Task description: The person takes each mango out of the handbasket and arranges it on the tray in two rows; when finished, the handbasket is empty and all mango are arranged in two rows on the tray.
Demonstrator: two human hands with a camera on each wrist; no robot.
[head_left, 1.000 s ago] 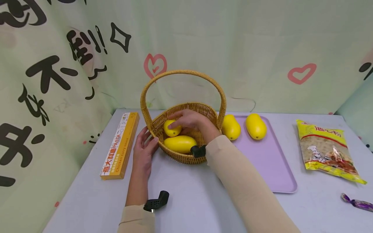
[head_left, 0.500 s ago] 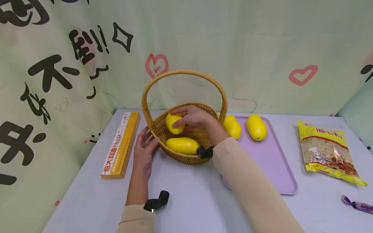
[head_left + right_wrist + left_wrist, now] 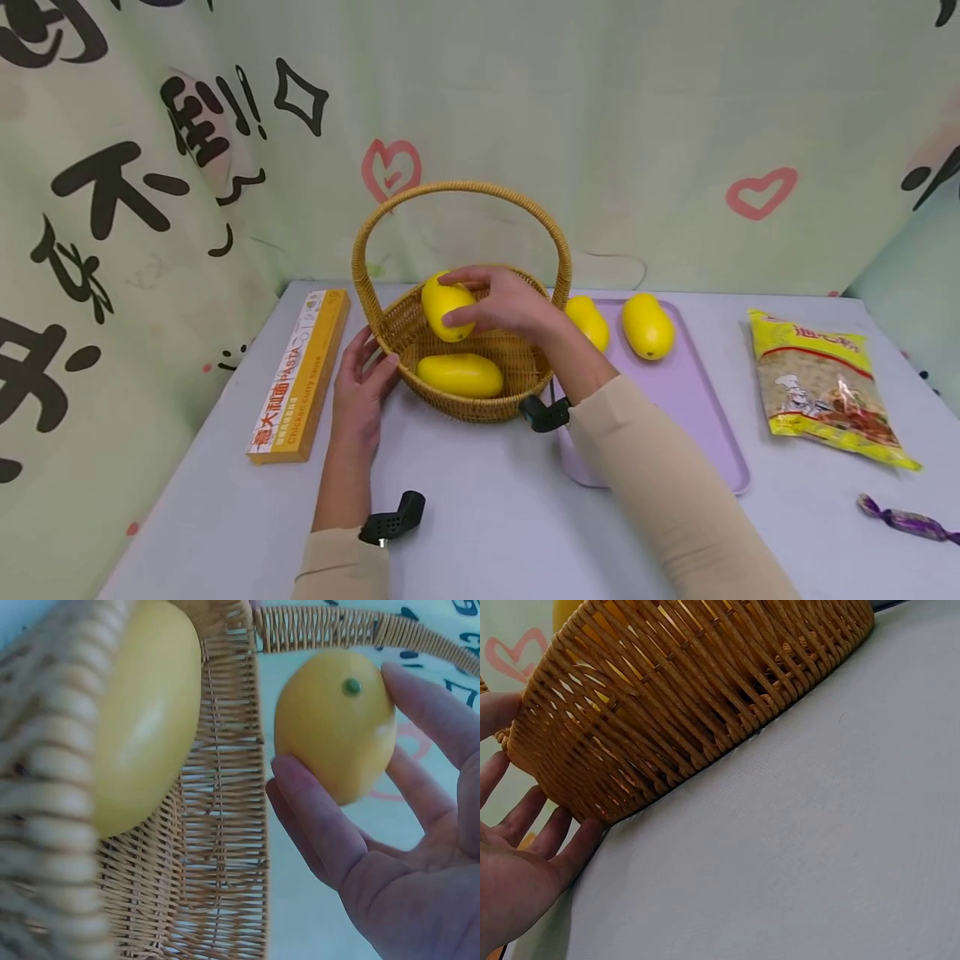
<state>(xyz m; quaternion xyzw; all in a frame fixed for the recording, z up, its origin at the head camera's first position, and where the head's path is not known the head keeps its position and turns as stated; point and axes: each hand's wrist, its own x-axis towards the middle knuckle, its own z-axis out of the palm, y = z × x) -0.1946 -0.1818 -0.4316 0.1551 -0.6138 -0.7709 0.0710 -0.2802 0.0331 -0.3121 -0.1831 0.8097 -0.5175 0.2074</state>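
My right hand [image 3: 510, 307] pinches a yellow mango [image 3: 444, 310] between thumb and fingers, above the left part of the wicker basket [image 3: 480, 410]. In the right wrist view that mango [image 3: 330, 724] has a green stem spot and stands clear of the basket's rim. Another mango [image 3: 459, 376] lies inside the basket at its near side. My left hand [image 3: 362, 392] holds the basket's left end, thumb at the rim. From the left wrist, the fingers of that hand [image 3: 525, 862] reach along the outer woven wall [image 3: 667, 697].
Two more mangoes [image 3: 648, 327] lie on a purple tray [image 3: 697, 392] to the right. An orange pasta box [image 3: 298, 379] is left of my left hand. A food packet [image 3: 828, 387] and a purple wrapped candy [image 3: 911, 522] lie far right. The basket's tall handle [image 3: 461, 187] arches overhead.
My right hand has lifted the mango from inside the basket, up to about rim height. The left hand has stayed at the basket's left end.
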